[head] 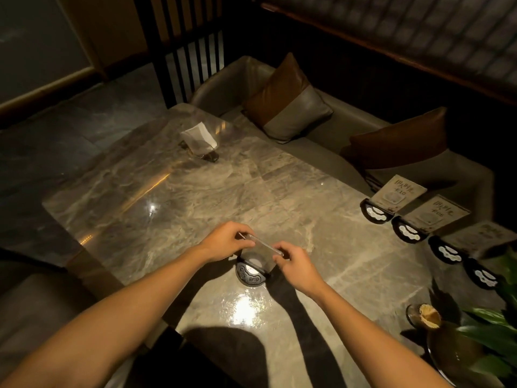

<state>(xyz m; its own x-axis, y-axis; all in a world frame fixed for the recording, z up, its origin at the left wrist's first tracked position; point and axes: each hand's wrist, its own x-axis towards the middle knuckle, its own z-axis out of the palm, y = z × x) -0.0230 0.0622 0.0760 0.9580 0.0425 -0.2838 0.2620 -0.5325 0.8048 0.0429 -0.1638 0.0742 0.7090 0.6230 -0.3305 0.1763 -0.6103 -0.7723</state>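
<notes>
A clear acrylic sign card (261,247) stands in a dark half-round base (251,273) on the marble table (195,197), just in front of me. My left hand (223,242) pinches the card's upper left corner. At the upper right corner, my right hand (293,264) pinches the same card. The base sits on the tabletop below both hands.
Several more sign holders with printed cards (397,197) line the table's right edge. A tissue holder (200,140) stands at the far end. A toothpick jar (425,316) and plant leaves (492,317) crowd the near right corner. A sofa with cushions (288,105) runs behind.
</notes>
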